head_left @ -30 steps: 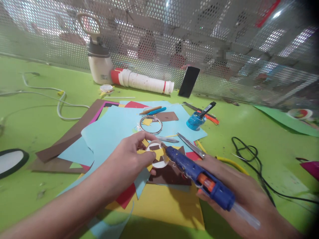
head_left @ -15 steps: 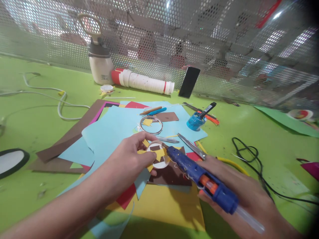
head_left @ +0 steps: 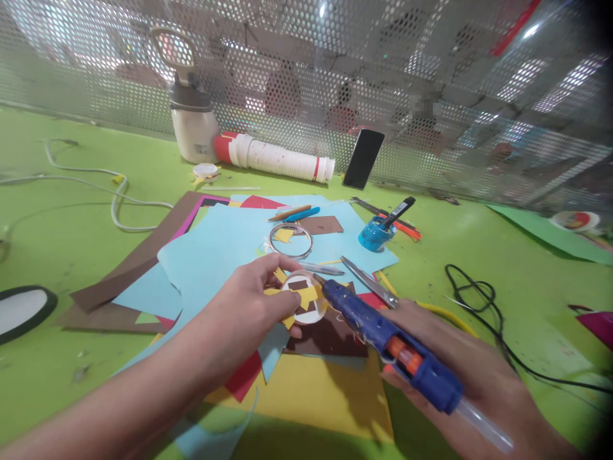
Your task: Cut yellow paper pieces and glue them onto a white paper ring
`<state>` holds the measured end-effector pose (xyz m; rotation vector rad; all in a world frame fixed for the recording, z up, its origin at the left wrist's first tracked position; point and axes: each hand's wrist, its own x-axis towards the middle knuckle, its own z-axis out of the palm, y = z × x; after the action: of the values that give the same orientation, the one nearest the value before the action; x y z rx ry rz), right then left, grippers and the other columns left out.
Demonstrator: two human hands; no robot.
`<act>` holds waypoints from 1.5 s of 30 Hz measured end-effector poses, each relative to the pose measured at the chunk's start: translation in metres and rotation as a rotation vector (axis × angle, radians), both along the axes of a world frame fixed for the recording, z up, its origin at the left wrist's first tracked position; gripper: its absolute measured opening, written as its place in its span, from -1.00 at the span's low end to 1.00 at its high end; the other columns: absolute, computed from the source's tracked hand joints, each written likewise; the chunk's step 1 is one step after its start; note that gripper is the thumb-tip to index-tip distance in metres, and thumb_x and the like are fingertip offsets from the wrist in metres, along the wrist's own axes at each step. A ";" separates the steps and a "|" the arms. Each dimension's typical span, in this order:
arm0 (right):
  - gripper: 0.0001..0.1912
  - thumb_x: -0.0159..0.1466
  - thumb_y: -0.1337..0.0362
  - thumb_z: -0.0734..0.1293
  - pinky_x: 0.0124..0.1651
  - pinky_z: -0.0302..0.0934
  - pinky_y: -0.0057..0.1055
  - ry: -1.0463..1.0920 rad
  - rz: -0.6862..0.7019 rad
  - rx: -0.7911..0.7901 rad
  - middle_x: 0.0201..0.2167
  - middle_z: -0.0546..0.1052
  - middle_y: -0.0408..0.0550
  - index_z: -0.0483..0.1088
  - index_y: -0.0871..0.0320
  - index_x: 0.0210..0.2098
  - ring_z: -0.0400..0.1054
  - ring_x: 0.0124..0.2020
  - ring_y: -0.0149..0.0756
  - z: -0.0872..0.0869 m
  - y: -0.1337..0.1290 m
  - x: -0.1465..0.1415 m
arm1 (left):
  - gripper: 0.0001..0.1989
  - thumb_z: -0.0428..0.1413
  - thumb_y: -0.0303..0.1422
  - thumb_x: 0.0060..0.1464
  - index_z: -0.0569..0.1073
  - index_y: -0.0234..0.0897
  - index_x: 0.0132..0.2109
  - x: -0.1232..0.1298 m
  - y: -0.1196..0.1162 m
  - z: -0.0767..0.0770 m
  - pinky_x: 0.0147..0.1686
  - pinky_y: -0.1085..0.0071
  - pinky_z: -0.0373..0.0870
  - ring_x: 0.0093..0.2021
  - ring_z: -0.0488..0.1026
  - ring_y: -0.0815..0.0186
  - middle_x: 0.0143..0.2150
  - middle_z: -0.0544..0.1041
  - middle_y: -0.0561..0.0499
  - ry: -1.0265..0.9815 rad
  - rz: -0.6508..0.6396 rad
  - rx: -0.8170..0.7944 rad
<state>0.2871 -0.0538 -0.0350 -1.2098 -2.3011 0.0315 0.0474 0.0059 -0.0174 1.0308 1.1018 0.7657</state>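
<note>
Between its thumb and fingers, my left hand (head_left: pixel 261 297) holds a small white round piece (head_left: pixel 312 314) with yellow and brown paper strips on its face. My right hand (head_left: pixel 460 364) is wrapped round a blue glue gun (head_left: pixel 378 326); a clear glue stick (head_left: pixel 483 425) sticks out of its back end. The gun's nozzle is at the upper right rim of the round piece; whether it touches cannot be told. Brown paper (head_left: pixel 330 335) and yellow paper (head_left: pixel 325 390) lie below the hands. Scissors (head_left: pixel 368 281) rest just beyond the gun.
Light blue sheets (head_left: pixel 211 243) bear a ring (head_left: pixel 271 239), pens (head_left: pixel 301 214) and a blue jar (head_left: pixel 376 235). Farther back are a sprayer bottle (head_left: pixel 194 131), a white tube (head_left: pixel 282 158) and a phone (head_left: pixel 364 158) before a perforated metal screen (head_left: pixel 287 83). A black cord (head_left: pixel 502 338) lies right.
The glue gun and my right hand have shifted slightly to the right, its nozzle moving a little along the round piece's rim. My left hand has hardly moved.
</note>
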 end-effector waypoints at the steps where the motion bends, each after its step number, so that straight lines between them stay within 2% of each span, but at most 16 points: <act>1: -0.50 0.22 0.36 0.30 0.00 0.41 -0.26 0.006 -0.012 -0.001 -0.03 0.56 -0.03 0.29 0.01 0.15 0.49 -0.04 -0.08 -0.001 0.000 0.001 | -0.85 0.11 -0.52 -0.06 0.40 -0.28 -0.26 0.000 0.000 0.000 -0.49 0.50 0.31 -0.57 0.40 0.42 -0.54 0.48 0.14 -0.008 -0.002 -0.002; 13: -0.44 0.22 0.38 0.28 -0.03 0.42 -0.28 -0.030 0.023 -0.029 -0.01 0.54 -0.06 0.22 -0.03 0.20 0.47 -0.03 -0.09 0.001 -0.001 -0.002 | -0.82 0.12 -0.50 -0.06 0.41 -0.27 -0.24 0.000 0.000 -0.003 -0.51 0.52 0.31 -0.57 0.41 0.43 -0.50 0.51 0.13 -0.005 0.019 -0.018; 18: -0.39 0.21 0.41 0.32 0.14 0.30 -0.23 -0.064 0.016 -0.048 0.06 0.49 -0.07 0.17 -0.03 0.22 0.41 0.05 -0.09 0.000 -0.005 0.003 | -0.81 0.14 -0.50 -0.07 0.40 -0.27 -0.24 -0.001 0.000 -0.004 -0.50 0.51 0.32 -0.57 0.41 0.43 -0.49 0.50 0.13 -0.010 0.022 -0.013; 20: -0.38 0.21 0.41 0.32 0.14 0.29 -0.25 -0.073 0.023 -0.042 0.06 0.49 -0.07 0.16 -0.03 0.22 0.41 0.05 -0.10 0.000 -0.005 0.004 | -0.81 0.14 -0.50 -0.07 0.40 -0.27 -0.24 0.000 0.000 -0.004 -0.50 0.51 0.32 -0.57 0.42 0.42 -0.49 0.49 0.12 -0.005 0.019 -0.012; 26: -0.45 0.22 0.39 0.30 -0.03 0.41 -0.26 0.001 0.012 0.001 -0.03 0.54 -0.05 0.24 -0.03 0.19 0.47 -0.05 -0.09 -0.002 -0.002 -0.001 | -0.81 0.13 -0.49 -0.07 0.40 -0.26 -0.23 0.000 0.000 -0.006 -0.49 0.50 0.32 -0.56 0.42 0.42 -0.48 0.51 0.12 -0.033 0.004 -0.017; 33: -0.48 0.25 0.31 0.31 0.08 0.32 -0.24 -0.035 -0.063 -0.018 0.02 0.50 -0.06 0.21 -0.04 0.19 0.43 -0.01 -0.11 -0.002 -0.002 0.007 | -0.79 0.10 -0.53 -0.09 0.40 -0.28 -0.23 -0.001 0.001 -0.005 -0.50 0.51 0.30 -0.56 0.40 0.41 -0.53 0.51 0.09 -0.032 -0.002 -0.003; 36: -0.54 0.27 0.28 0.30 0.04 0.32 -0.30 -0.017 -0.079 -0.016 -0.03 0.50 -0.07 0.24 -0.03 0.15 0.43 -0.06 -0.16 0.003 0.003 0.007 | -0.78 0.11 -0.51 -0.08 0.39 -0.28 -0.21 -0.002 0.000 -0.006 -0.50 0.48 0.30 -0.55 0.41 0.39 -0.51 0.52 0.07 -0.045 -0.009 -0.014; 40: -0.57 0.24 0.36 0.32 -0.06 0.32 -0.39 0.046 -0.067 -0.003 -0.09 0.48 -0.07 0.29 0.02 0.09 0.42 -0.14 -0.23 0.009 0.016 0.008 | -0.76 0.11 -0.51 -0.09 0.40 -0.28 -0.19 -0.003 0.000 -0.007 -0.47 0.45 0.32 -0.52 0.40 0.37 -0.49 0.53 0.05 -0.059 -0.014 -0.010; 43: -0.61 0.19 0.44 0.32 -0.06 0.30 -0.34 0.033 -0.112 0.021 -0.10 0.47 -0.05 0.33 0.06 0.01 0.41 -0.12 -0.19 0.012 0.027 0.015 | -0.76 0.12 -0.49 -0.09 0.39 -0.29 -0.19 -0.004 -0.001 -0.005 -0.45 0.42 0.32 -0.51 0.40 0.36 -0.46 0.54 0.01 -0.070 -0.010 0.008; 45: -0.68 0.20 0.42 0.30 -0.08 0.30 -0.30 0.002 -0.165 -0.002 -0.12 0.48 -0.03 0.36 0.07 -0.05 0.41 -0.13 -0.17 0.014 0.033 0.020 | -0.75 0.13 -0.48 -0.10 0.40 -0.29 -0.19 -0.004 -0.001 -0.004 -0.44 0.41 0.32 -0.50 0.42 0.36 -0.42 0.55 0.00 -0.058 0.009 0.039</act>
<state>0.3066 -0.0212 -0.0210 -1.3953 -2.1921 -0.0249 0.0431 0.0049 -0.0211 1.0305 1.0456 0.8224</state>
